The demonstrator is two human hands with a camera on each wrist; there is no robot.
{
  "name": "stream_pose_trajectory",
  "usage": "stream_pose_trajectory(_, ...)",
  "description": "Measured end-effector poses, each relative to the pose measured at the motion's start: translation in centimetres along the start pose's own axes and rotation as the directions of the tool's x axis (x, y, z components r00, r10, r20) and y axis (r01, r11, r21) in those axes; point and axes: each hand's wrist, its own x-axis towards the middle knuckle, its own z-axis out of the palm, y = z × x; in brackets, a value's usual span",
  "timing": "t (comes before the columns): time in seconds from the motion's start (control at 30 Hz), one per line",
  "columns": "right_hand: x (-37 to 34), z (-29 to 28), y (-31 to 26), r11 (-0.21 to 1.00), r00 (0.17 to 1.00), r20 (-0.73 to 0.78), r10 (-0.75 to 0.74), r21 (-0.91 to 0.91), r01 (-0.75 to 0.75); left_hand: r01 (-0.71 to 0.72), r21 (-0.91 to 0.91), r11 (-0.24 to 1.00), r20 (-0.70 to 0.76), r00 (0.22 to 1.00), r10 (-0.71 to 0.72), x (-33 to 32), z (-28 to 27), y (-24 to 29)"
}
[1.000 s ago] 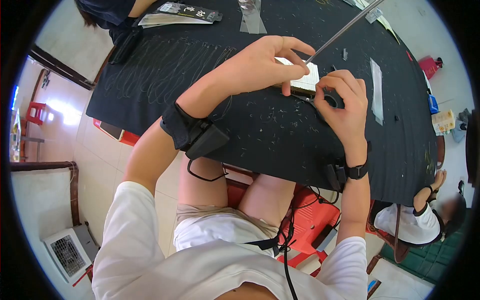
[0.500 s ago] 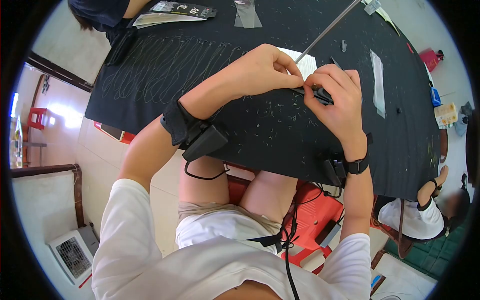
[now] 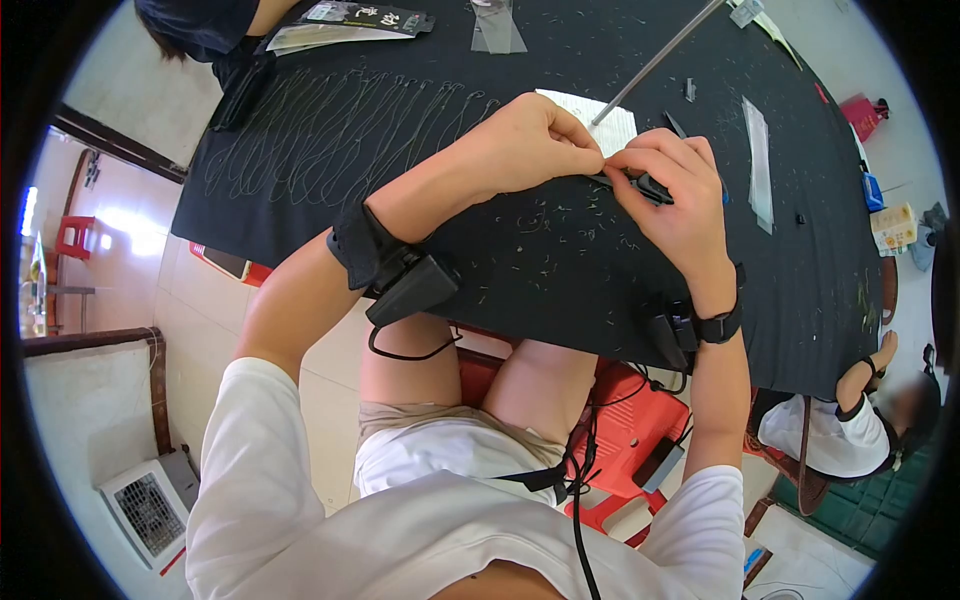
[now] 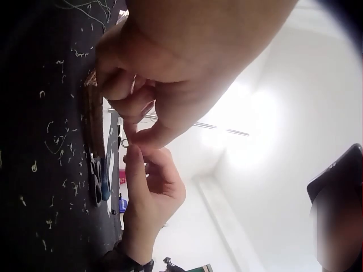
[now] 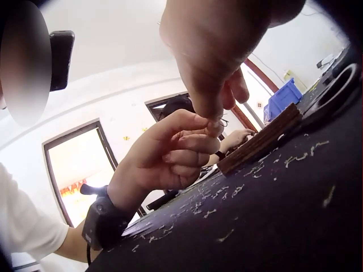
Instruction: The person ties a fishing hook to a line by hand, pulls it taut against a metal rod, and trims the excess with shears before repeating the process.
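Over the near side of a board (image 3: pixel 617 128) with a white ribbed top and brown edge, both hands meet fingertip to fingertip. My left hand (image 3: pixel 535 150) pinches with thumb and forefinger; my right hand (image 3: pixel 675 185) pinches right against it. Between them the right wrist view shows a tiny dark curved piece like a hook (image 5: pixel 225 121), mostly hidden by the fingertips. I cannot tell what thread runs from it. A thin metal rod (image 3: pixel 660 62) rises at a slant above the board. Scissors (image 3: pixel 655 190) with dark handles lie under my right hand.
Several looped thin lines (image 3: pixel 330 130) lie in a row on the black tablecloth (image 3: pixel 480 270), left of the hands. Thread clippings are scattered near the front. Clear plastic strips (image 3: pixel 757 165) and a black package (image 3: pixel 375 18) lie farther out. Another person (image 3: pixel 825 430) sits at right.
The left hand has come down from beside the rod, and the right hand has moved slightly left, so their fingertips now meet. Over the last half second both hands have hardly moved.
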Motion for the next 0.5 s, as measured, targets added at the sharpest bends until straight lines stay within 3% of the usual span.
stream_pose_trajectory(0.17, 0.0, -0.2, -0.1, 0.999, 1.000, -0.007, 0.028, 0.016, -0.028, -0.021, -0.070, 0.997, -0.024, 1.000, 0.019, 0.0, 0.1, 0.1)
stream_pose_trajectory(0.23, 0.0, -0.3, -0.2, 0.985, 0.988, -0.028, 0.152, 0.088, -0.149, -0.008, -0.084, 0.996, -0.026, 1.000, 0.006, -0.2, 0.0, 0.4)
stream_pose_trajectory(0.37, -0.2, -0.1, 0.2, 0.973, 0.973, -0.087, 0.214, 0.113, -0.203, 0.016, -0.108, 0.994, -0.050, 0.999, -0.021, -0.5, 0.0, 1.0)
stream_pose_trajectory(0.5, -0.5, 0.6, 0.5, 0.897, 0.940, -0.065, 0.336, 0.327, -0.298, 0.051, -0.164, 0.985, -0.053, 0.997, -0.061, -0.6, 0.0, 1.4)
